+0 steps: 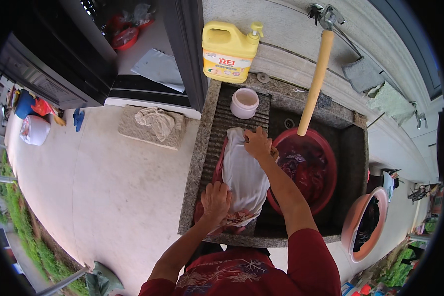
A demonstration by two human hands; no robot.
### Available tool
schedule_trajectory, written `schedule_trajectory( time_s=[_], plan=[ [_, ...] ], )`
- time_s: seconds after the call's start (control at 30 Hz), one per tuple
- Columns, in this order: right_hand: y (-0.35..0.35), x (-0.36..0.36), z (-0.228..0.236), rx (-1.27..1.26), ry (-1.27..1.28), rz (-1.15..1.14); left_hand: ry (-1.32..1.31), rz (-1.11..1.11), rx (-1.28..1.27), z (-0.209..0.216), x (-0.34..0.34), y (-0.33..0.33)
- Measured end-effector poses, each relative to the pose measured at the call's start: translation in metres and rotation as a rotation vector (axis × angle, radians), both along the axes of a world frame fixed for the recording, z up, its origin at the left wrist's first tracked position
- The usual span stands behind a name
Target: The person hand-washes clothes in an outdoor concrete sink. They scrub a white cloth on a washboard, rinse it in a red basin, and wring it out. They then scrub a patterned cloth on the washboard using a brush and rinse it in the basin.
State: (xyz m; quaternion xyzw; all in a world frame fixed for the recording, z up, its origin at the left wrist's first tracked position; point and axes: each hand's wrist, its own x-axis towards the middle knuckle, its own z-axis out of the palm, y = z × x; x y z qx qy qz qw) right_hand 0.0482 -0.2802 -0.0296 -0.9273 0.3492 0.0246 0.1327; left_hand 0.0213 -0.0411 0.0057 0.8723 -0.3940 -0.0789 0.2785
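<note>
1. A white cloth (244, 175), apparently a garment, lies stretched lengthwise on the ribbed washboard (219, 116) at the left of a stone sink (200, 148). Red fabric (215, 180) shows along its left edge and lower end; whether the two are one piece, I cannot tell.

2. The person's left hand (216, 200) rests on the cloth's lower left edge, fingers bent and close together. Whether they pinch the fabric or only press on it is not clear.

3. The right hand (258, 143) is at the cloth's upper right, fingers curled inward. A small brown edge shows beneath (too hidden to name), so I cannot tell what they are closed on, if anything.

4. The cloth looks soft, limp and probably wet, so likely heavier than when dry and a little slippery, but not fragile. A bunched fold at either end should give the surest hold; a flat palm would steady the middle.

5. Just right of the cloth, a red basin (332, 177) holds reddish fabric in liquid. A pinkish jar (244, 104) stands beyond the cloth's far end, and a yellow pump jug (228, 56) stands farther back.
</note>
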Motion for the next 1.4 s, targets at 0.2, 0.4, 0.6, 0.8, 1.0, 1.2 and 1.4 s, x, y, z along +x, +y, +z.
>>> schedule_trajectory(
  time_s=[0.2,0.4,0.6,0.8,1.0,1.2,1.4],
  plan=[
    [-0.022,-0.041,0.021,0.206,-0.246,-0.138,0.490,0.146,-0.338,0.008,-0.003,0.011],
    [-0.030,-0.084,0.030,0.169,0.098,-0.130,0.541,0.040,-0.143,-0.002,-0.031,0.020],
    [0.079,-0.088,0.019,-0.063,-0.104,0.886,0.630,0.025,-0.136,-0.001,-0.021,0.019],
    [-0.025,-0.018,-0.003,-0.322,-0.188,0.341,0.585,-0.040,-0.150,0.002,-0.025,0.017],
    [0.066,-0.055,0.018,-0.195,-0.335,0.637,0.742,0.022,-0.216,-0.003,-0.012,0.024],
    [0.011,-0.041,0.005,-0.329,-0.229,0.494,0.797,-0.027,-0.161,-0.001,-0.018,0.021],
    [-0.008,-0.028,-0.002,-0.224,-0.301,0.326,0.834,-0.023,-0.165,0.001,-0.017,0.021]
  ],
)
